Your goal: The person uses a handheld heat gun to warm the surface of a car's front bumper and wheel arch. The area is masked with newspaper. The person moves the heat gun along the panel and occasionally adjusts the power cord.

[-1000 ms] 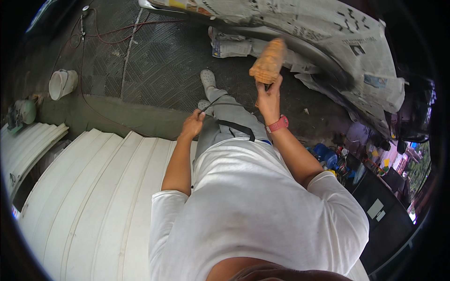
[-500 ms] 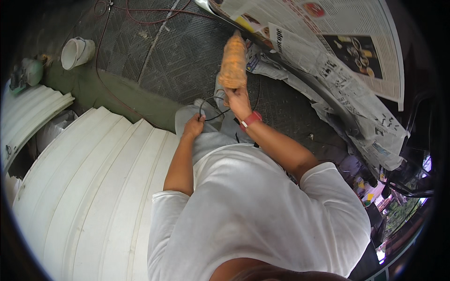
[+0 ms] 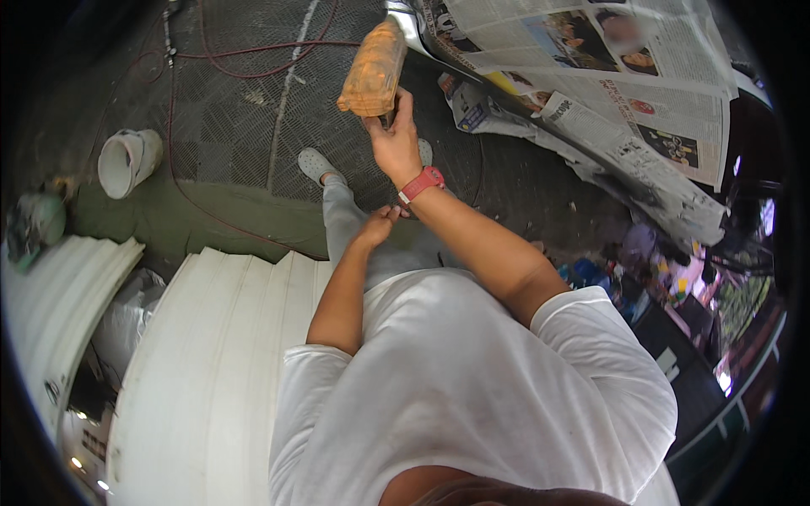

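Note:
My right hand (image 3: pixel 393 143), with a red watch (image 3: pixel 422 184) at the wrist, is closed round the dark handle of an orange hand-held work lamp or tool (image 3: pixel 373 72). Its exact kind is hard to tell; the body is bulky, ribbed and partly see-through. It is raised next to the silvery end of a newspaper-covered panel (image 3: pixel 405 24), and I cannot tell whether they touch. My left hand (image 3: pixel 381 226) is by my right forearm, its fingers pinched together. What lies between those fingers is hidden.
Newspaper sheets (image 3: pixel 582 101) cover the panel at upper right. A white bucket (image 3: pixel 128 164) stands on the floor at left, near a red hose (image 3: pixel 253 52). Ribbed white panels (image 3: pixel 219 363) fill the lower left. A greenish machine (image 3: pixel 38 221) sits at the far left.
My right hand has carried the orange thing forward and left, tilting it over. My left hand, which held a black cord, has moved right toward my right forearm. The view has shifted.

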A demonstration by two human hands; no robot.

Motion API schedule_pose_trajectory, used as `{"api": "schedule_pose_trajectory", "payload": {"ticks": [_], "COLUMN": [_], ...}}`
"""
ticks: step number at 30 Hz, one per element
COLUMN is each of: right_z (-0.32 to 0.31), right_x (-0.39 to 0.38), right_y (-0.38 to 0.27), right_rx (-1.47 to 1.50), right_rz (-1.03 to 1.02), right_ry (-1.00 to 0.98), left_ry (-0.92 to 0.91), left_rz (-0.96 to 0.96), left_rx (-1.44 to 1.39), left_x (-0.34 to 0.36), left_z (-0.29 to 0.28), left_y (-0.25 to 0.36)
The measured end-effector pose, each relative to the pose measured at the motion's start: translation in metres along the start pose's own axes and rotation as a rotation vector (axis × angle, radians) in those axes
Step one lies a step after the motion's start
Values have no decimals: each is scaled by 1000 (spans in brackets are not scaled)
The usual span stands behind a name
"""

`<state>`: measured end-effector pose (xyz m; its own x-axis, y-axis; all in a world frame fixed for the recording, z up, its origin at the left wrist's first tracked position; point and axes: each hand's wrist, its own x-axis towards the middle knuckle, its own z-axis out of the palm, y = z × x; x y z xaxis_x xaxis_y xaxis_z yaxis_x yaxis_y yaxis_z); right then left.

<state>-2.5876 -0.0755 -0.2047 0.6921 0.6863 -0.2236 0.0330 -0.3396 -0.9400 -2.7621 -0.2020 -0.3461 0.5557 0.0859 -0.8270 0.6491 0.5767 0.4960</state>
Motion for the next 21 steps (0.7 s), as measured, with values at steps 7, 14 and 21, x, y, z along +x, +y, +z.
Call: {"api": "schedule_pose_trajectory", "payload": {"ticks": [7, 14, 21], "right_z": [49, 65, 43], "right_x": [-20, -43, -58], "right_y": [31, 34, 11], "right_rx": [-43, 28, 192], "right_rz": [251, 192, 161], "right_ry": [71, 237, 344], "left_ry": [-208, -254, -140], "left_rz": [-46, -51, -99], "left_rx": [407, 449, 398], "left_x": [-16, -2, -31], "left_z": [-76, -146, -197], "left_y": [12, -94, -56]}}
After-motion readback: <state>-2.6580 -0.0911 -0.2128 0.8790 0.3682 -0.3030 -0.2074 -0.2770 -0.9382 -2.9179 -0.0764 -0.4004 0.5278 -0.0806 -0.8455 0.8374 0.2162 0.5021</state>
